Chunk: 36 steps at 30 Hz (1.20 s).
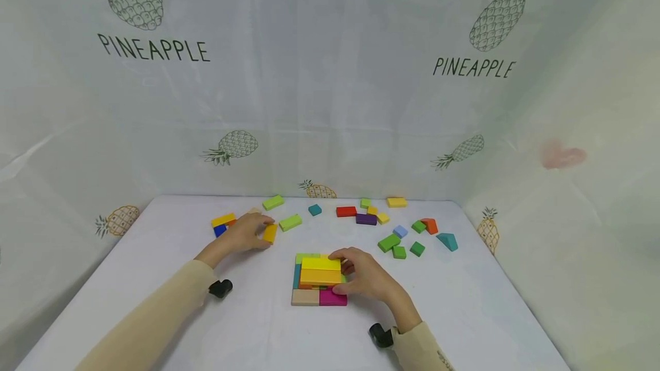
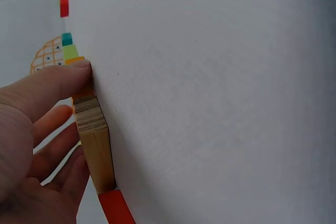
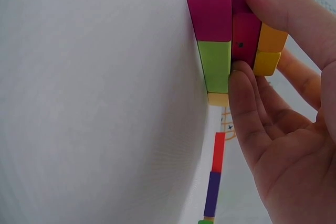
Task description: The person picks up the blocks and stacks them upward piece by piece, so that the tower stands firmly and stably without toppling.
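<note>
My left hand (image 1: 246,232) pinches a yellow-orange block (image 1: 270,233) on the left of the table, thumb at its near end and index finger at its far end. In the left wrist view, a bare-wood block (image 2: 97,156) lies beside those fingers. In the middle stands a layered block stack (image 1: 306,298) with a yellow top block (image 1: 321,264). My right hand (image 1: 367,275) holds the stack's right end, thumb on the near side and fingers on the far side. Magenta blocks (image 3: 210,9) and a light green block (image 3: 215,66) show in the stack's lower layers.
Blue (image 1: 220,230) and yellow blocks (image 1: 223,220) lie just left of the left hand. Light green blocks (image 1: 290,223), a red block (image 1: 346,211) and a purple block (image 1: 366,219) lie farther back. Several green blocks (image 1: 389,243) and a teal triangle (image 1: 447,241) are at right.
</note>
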### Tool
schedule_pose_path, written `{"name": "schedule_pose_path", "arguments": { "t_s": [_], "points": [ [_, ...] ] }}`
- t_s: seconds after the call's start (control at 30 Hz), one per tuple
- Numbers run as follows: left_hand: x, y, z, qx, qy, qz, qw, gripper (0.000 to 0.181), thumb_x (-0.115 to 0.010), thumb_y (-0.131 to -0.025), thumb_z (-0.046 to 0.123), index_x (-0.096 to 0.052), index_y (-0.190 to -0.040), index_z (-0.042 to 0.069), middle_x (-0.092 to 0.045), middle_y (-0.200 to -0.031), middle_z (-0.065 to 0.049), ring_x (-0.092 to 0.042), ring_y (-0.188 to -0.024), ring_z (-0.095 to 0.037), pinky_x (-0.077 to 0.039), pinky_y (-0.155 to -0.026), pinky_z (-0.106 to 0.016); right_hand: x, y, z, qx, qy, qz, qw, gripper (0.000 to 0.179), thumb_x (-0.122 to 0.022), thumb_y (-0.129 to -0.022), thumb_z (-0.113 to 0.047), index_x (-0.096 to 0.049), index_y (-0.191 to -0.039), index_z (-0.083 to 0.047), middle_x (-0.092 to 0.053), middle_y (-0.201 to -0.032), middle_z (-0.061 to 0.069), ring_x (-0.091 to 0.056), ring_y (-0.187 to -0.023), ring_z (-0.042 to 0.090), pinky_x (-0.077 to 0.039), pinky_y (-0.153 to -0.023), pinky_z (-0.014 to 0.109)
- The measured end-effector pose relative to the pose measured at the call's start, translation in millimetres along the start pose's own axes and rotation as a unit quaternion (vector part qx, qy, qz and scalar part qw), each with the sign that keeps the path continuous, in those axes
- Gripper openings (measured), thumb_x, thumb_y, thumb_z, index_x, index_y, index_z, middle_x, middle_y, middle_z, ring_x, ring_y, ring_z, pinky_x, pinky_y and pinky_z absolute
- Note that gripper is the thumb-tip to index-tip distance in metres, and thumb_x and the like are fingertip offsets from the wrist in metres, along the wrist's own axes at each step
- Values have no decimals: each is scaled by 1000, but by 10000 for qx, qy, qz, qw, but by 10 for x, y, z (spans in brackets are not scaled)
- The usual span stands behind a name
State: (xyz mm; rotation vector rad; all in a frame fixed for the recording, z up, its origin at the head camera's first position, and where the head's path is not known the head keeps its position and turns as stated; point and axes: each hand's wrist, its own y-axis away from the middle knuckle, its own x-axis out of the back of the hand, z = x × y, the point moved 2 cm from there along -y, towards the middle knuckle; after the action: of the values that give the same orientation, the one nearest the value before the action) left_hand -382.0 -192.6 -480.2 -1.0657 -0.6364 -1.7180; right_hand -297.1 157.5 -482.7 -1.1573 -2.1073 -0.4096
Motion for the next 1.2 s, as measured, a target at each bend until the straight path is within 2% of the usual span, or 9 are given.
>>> {"name": "schedule_pose_path", "arguments": {
  "t_s": [0.13,0.27,0.43,0.5,0.6,0.73,0.87,1.03,1.2],
  "points": [
    [20,39,-37,-30,59,-54,10000,63,-88,-89,24,-64,-145,7,-59,-148,-18,-44,-145,-43,-35,-121,-64,5,-1,-12,-22,7,-7,10000,59,-91,-86,-22,-64,-139,-20,-64,-135,-1,-64,-109,18,-60,-98,35],
    [19,64,-53,-144,44,-32,9999,60,-88,-90,25,-66,-143,8,-61,-147,-16,-45,-145,-44,-35,-121,-65,3,1,2,-50,7,-15,10000,59,-91,-86,-22,-64,-139,-19,-64,-135,-1,-64,-109,18,-60,-98,36],
    [11,108,-10,-125,24,66,9999,62,-88,-89,28,-66,-143,9,-59,-151,-17,-37,-152,-46,-32,-122,-67,0,0,4,-32,-8,-21,10000,60,-91,-86,-22,-64,-139,-19,-64,-135,-1,-64,-109,20,-60,-98,37],
    [10,121,23,-86,36,108,9999,64,-89,-88,30,-66,-144,11,-57,-153,-18,-37,-152,-46,-35,-120,-67,-1,0,1,-41,-9,-16,10000,60,-91,-86,-22,-64,-139,-19,-64,-135,-1,-64,-109,20,-60,-98,38],
    [5,144,96,-53,63,164,9998,64,-90,-86,33,-66,-143,13,-57,-151,-17,-48,-143,-42,-46,-114,-61,-1,2,-4,-77,-2,-9,10000,60,-92,-86,-22,-64,-139,-20,-64,-134,-1,-64,-110,20,-60,-98,38],
    [-13,187,223,-35,271,208,9994,63,-92,-84,37,-69,-139,18,-61,-142,-9,-59,-126,-31,-56,-104,-51,-1,4,-9,-98,-33,-14,9999,60,-91,-86,-22,-64,-140,-20,-64,-135,-1,-64,-110,20,-60,-99,38],
    [-40,231,346,-185,435,204,9987,61,-93,-83,38,-70,-136,21,-63,-135,-2,-61,-123,-29,-56,-105,-50,-1,4,-20,-80,-87,-28,9999,60,-91,-87,-21,-64,-140,-19,-64,-136,0,-64,-111,21,-60,-99,38],
    [-63,281,493,-603,439,120,9971,58,-92,-84,38,-70,-135,21,-65,-128,2,-63,-122,-31,-56,-105,-51,0,8,-27,-106,-67,-27,9999,59,-91,-87,-22,-64,-139,-20,-64,-134,0,-64,-111,21,-60,-99,39],
    [-99,329,653,-849,466,19,9953,57,-91,-85,40,-70,-135,24,-64,-129,6,-62,-122,-26,-56,-105,-50,2,9,-20,-114,-39,-20,9999,59,-91,-86,-22,-65,-138,-20,-65,-134,-1,-64,-110,21,-60,-98,39]
  ]
}}
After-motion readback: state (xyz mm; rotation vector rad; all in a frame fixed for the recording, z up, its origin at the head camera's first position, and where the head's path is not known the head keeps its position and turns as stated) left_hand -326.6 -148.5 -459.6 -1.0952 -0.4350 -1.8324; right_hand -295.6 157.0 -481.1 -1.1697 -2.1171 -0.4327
